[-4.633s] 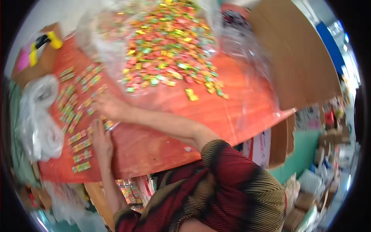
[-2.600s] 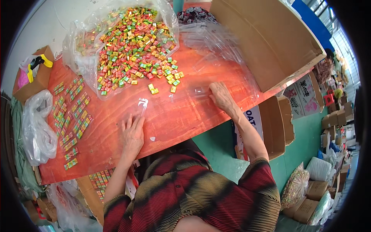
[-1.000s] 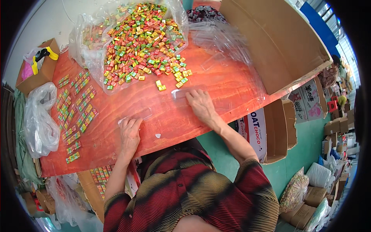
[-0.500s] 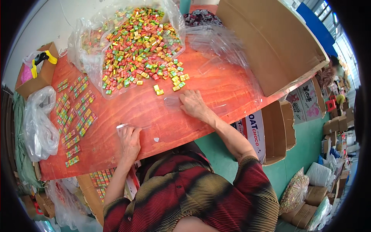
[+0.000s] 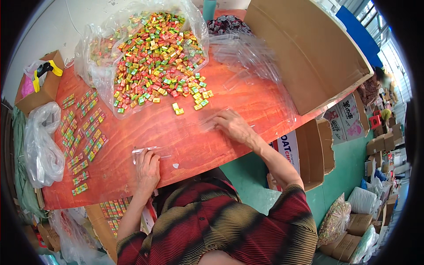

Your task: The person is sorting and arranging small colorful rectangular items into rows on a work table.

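Observation:
My left hand (image 5: 147, 168) rests near the table's front edge, its fingers curled down onto a narrow clear plastic sleeve (image 5: 164, 152). To the right, my right hand (image 5: 234, 127) has its fingers bent together on another clear plastic sleeve (image 5: 209, 123), which lies flat and is hard to see against the wood. Beyond my hands a few small wrapped candies (image 5: 178, 109) sit apart from a big heap of candies (image 5: 152, 57) in red, yellow and green. That heap spills from an opened clear plastic bag (image 5: 98, 75).
Filled candy strips (image 5: 95, 145) lie in rows on the left of the red table (image 5: 128, 132). A crumpled plastic bag (image 5: 42, 145) and a small carton (image 5: 51, 84) stand at the left edge. Clear sleeves (image 5: 251, 53) are piled beside a large cardboard box (image 5: 309, 53).
My right hand has moved slightly right and nearer to me, and the clear sleeve under it has shifted. My left hand stays nearly in place; more of its sleeve shows.

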The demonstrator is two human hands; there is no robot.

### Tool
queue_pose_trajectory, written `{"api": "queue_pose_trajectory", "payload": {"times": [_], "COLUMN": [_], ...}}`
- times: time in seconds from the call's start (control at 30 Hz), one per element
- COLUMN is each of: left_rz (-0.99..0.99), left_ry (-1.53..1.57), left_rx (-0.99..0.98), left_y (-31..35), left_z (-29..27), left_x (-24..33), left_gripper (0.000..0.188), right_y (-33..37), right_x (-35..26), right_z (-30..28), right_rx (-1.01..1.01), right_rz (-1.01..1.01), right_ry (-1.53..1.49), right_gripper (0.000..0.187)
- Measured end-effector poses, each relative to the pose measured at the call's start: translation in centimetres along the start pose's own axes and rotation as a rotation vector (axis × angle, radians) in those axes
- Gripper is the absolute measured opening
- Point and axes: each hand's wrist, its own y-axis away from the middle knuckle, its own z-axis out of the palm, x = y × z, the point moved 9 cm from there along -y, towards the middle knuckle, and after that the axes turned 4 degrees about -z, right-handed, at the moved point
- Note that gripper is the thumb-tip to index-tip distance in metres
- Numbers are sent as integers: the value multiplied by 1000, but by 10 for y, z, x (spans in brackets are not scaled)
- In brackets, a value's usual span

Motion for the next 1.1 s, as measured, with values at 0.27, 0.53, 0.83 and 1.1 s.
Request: {"api": "queue_pose_trajectory", "payload": {"times": [0.27, 0.53, 0.83, 1.1], "left_rz": [-57, -28, -30, -164], "left_ry": [20, 24, -15, 181], "left_rx": [5, -6, 22, -51], "left_y": [-4, -9, -14, -7], "left_z": [-7, -1, -4, 7], "left_x": [5, 5, 11, 2], "left_gripper": [14, 13, 17, 18], "right_y": [-20, -30, 15, 34], "right_x": [138, 151, 106, 102], "right_z": [10, 9, -21, -14], "right_rx": [-22, -142, 31, -107], "right_rz": [215, 141, 358, 444], "right_ry": [652, 504, 446, 433], "right_gripper": [40, 17, 29, 22]}}
